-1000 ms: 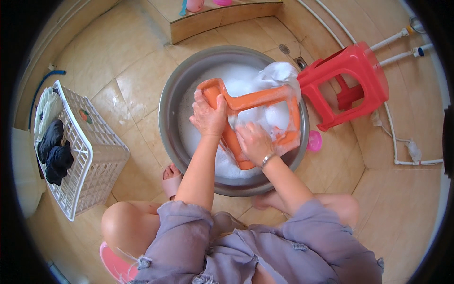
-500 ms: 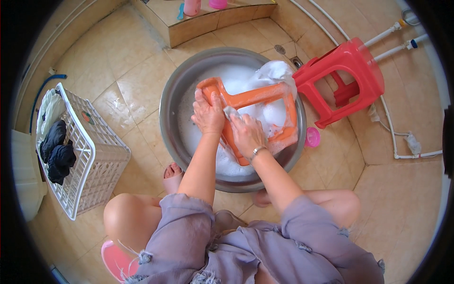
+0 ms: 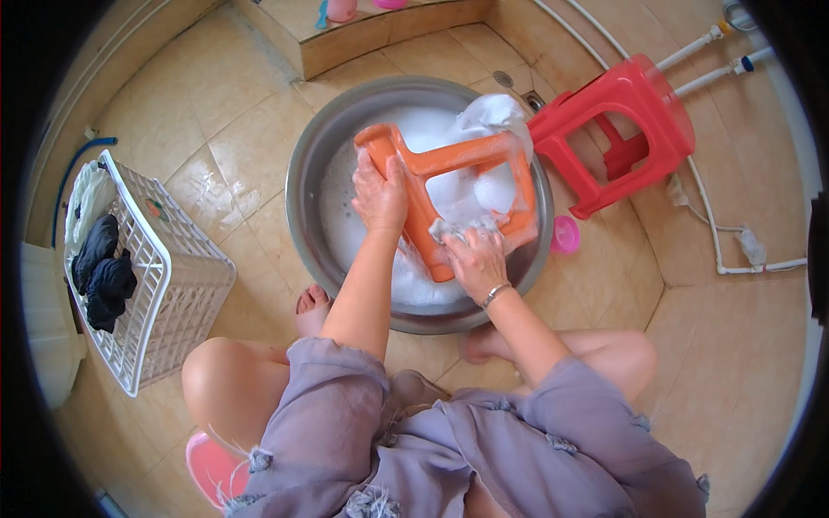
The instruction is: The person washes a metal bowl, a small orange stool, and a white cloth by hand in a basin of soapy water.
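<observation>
A large metal basin point(image 3: 304, 203) full of white suds sits on the tiled floor in front of me. An orange plastic stool point(image 3: 445, 160) lies tipped inside it, partly covered in foam. My left hand point(image 3: 378, 194) grips the stool's left leg. My right hand point(image 3: 473, 259) presses a small soapy scrubbing cloth point(image 3: 453, 229) against the stool's near side. A silver bracelet is on my right wrist.
A red plastic stool point(image 3: 626, 129) lies tipped to the right of the basin, with a small pink cup point(image 3: 565, 235) beside it. A white laundry basket point(image 3: 142, 276) with dark clothes stands at left. White pipes point(image 3: 717, 250) run along the right wall. A step is behind the basin.
The view has shifted, so the basin and stools sit slightly lower in the picture. My right hand has slid toward me along the orange stool with the cloth. My left hand keeps its hold.
</observation>
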Demonstrator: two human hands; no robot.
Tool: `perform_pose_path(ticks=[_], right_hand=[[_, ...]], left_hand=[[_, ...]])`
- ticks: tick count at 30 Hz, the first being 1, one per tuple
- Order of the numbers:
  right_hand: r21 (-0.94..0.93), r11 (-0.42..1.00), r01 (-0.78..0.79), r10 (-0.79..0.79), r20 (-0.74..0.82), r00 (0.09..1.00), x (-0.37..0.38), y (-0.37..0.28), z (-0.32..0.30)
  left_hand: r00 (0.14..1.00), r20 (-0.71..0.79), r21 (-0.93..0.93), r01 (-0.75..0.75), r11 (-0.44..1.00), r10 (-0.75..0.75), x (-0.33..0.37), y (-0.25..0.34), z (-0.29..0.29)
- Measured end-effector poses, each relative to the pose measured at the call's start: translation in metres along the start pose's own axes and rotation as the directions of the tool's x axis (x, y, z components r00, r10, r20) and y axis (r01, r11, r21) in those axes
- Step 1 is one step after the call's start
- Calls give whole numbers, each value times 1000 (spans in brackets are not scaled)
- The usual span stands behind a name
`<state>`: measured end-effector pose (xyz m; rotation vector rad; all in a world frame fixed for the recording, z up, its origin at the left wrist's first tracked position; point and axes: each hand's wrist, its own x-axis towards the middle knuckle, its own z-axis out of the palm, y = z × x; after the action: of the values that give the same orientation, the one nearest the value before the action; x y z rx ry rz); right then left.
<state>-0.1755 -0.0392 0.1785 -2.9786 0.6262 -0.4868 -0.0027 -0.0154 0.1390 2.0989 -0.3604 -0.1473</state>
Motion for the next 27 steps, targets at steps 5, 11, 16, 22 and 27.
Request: perform_pose_path(ticks=[5,11,16,22,27], right_hand=[[647,566,-511,472,254,844,14,21,-8],[985,28,-173,531,132,837,44,48,-61],[997,-72,-31,546,66,835,49,38,-82],[995,-93,-43,667,94,739,24,45,-73],[692,503,-518,794,-132,594,-38,95,-27]], left_hand=[[990,-23,33,-141,989,142,-8,2,-11],[872,204,-290,-381,878,445,-47,14,-18],[675,707,-536,316,783,211,-90,42,-28],[748,653,-562,377,736,116,-92,32,-35],[768,-27,37,-639,768,640,-125,69,-53]])
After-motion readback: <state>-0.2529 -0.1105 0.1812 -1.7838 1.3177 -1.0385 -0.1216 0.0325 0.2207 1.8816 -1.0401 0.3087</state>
